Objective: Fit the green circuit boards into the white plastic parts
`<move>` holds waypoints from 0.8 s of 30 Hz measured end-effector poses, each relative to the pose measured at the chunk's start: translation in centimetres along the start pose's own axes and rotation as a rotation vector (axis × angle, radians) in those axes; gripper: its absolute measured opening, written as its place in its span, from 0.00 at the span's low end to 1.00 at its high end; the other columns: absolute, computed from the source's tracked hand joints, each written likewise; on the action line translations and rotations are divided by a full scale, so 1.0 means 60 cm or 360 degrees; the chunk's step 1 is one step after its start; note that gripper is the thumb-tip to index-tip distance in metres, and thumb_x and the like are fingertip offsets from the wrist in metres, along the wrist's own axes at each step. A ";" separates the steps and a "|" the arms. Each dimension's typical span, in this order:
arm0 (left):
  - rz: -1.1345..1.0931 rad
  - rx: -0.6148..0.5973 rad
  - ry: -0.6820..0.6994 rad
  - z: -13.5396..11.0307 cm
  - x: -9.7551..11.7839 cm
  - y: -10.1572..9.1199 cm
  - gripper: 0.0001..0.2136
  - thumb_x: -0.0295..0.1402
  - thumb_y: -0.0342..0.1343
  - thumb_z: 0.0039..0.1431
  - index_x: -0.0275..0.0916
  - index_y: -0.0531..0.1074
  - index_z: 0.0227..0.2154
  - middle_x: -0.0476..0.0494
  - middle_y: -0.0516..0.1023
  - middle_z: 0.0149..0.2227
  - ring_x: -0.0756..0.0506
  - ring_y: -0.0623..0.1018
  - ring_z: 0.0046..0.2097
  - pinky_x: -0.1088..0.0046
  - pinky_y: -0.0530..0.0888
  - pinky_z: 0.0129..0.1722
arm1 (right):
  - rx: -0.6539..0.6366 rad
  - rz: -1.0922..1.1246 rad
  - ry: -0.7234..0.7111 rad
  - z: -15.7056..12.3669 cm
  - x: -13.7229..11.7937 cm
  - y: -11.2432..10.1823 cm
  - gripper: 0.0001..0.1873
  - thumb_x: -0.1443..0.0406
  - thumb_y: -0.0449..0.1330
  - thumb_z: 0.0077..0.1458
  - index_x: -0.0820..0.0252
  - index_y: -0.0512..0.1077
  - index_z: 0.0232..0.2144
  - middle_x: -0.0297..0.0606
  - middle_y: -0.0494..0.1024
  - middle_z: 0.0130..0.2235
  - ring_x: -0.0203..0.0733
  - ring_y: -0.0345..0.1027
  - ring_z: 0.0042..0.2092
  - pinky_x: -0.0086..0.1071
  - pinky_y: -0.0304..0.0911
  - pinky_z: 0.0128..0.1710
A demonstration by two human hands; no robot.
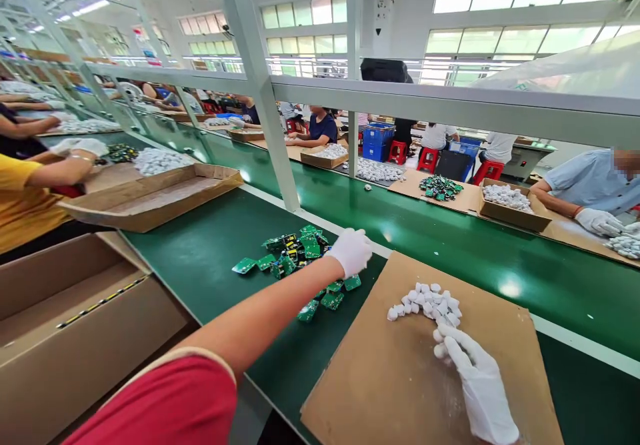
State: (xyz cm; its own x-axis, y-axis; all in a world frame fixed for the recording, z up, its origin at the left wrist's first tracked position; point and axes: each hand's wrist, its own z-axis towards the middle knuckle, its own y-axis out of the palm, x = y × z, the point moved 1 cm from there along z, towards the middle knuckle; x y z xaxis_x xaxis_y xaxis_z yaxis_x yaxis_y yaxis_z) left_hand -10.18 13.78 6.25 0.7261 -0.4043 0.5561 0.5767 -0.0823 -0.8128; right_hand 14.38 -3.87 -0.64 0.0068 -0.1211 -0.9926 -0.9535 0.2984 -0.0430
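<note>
My left hand (351, 250), in a white glove, reaches out over a heap of small green circuit boards (295, 255) on the green bench; its fingers are curled down onto the boards and what they grip is hidden. My right hand (475, 378), also gloved, rests on a brown cardboard sheet (400, 378) with its fingertips at the near edge of a small pile of white plastic parts (427, 301). The fingers are bent around one or two of those white pieces.
A shallow cardboard tray (150, 198) lies at the left, with a larger open carton (75, 311) nearer me. A person in yellow (25, 198) works at the left. Across the green conveyor (450, 231) other gloved workers sit with boxes of white parts (505, 198). White frame posts (260, 91) rise from the bench.
</note>
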 end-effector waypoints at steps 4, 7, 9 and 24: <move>0.0400 -0.0114 -0.0048 0.023 -0.061 -0.023 0.09 0.36 0.55 0.55 0.33 0.70 0.28 0.45 0.73 0.38 0.44 0.70 0.47 0.58 0.63 0.50 | -0.0013 0.0005 0.0003 0.002 -0.001 0.006 0.21 0.52 0.64 0.41 0.59 0.77 0.35 0.42 0.80 0.36 0.42 0.71 0.32 0.35 0.70 0.37; 0.0560 -0.0169 -0.0063 0.019 -0.074 -0.014 0.11 0.37 0.58 0.51 0.33 0.69 0.24 0.45 0.72 0.35 0.43 0.69 0.47 0.57 0.62 0.49 | -0.0012 -0.0015 -0.0002 0.003 -0.003 0.007 0.21 0.51 0.64 0.41 0.60 0.77 0.34 0.42 0.79 0.36 0.42 0.71 0.32 0.35 0.70 0.37; 0.0593 -0.0167 -0.0045 0.012 -0.073 -0.008 0.11 0.36 0.61 0.45 0.33 0.68 0.21 0.44 0.72 0.32 0.42 0.68 0.46 0.59 0.62 0.48 | -0.0015 -0.0023 0.0009 0.003 -0.003 0.006 0.21 0.51 0.64 0.41 0.60 0.77 0.34 0.41 0.79 0.35 0.42 0.71 0.32 0.34 0.70 0.38; -0.0119 -0.0111 0.1066 -0.126 0.149 0.103 0.09 0.27 0.56 0.49 0.43 0.71 0.35 0.42 0.69 0.53 0.37 0.56 0.62 0.53 0.39 0.59 | -0.0311 0.0153 -0.0085 -0.005 -0.013 0.019 0.22 0.52 0.60 0.48 0.61 0.73 0.42 0.40 0.78 0.31 0.39 0.69 0.27 0.32 0.67 0.27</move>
State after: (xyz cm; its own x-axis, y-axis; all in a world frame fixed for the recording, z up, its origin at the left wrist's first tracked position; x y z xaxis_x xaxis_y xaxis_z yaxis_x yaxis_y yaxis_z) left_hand -2.97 2.77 4.89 0.2834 -0.8708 0.4018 0.5745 -0.1813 -0.7982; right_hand 13.17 -3.70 0.11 -0.0757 -0.0489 -0.9959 -0.9908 0.1163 0.0696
